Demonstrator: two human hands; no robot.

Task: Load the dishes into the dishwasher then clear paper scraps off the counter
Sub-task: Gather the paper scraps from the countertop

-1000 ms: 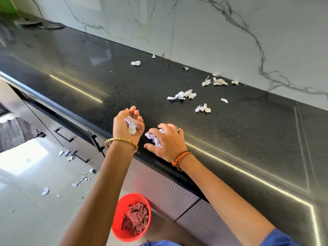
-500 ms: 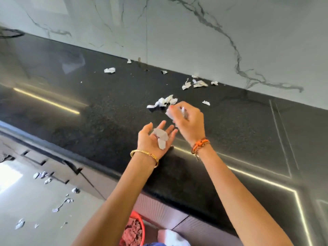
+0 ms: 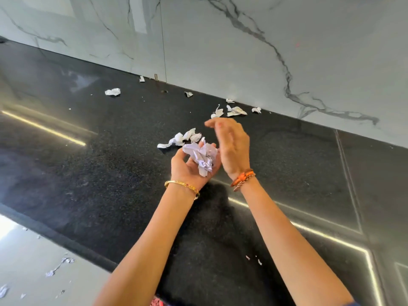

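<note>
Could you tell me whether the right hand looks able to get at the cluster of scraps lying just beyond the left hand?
Probably yes: the right hand is open and empty beside the scrap cluster, with bare counter between. The left hand cups its wad nearer.

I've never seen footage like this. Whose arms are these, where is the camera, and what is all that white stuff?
No machine here: a person wears a wide-angle camera on the head, looking down at their own arms. The left hand, with a gold bangle, is cupped palm up and holds a wad of crumpled paper. The right hand, with an orange bracelet, is open beside it and holds nothing visible. The dark surface is a black counter below a marble wall. The white bits are paper scraps lying on the counter, more further back; a few lie on the floor.
</note>
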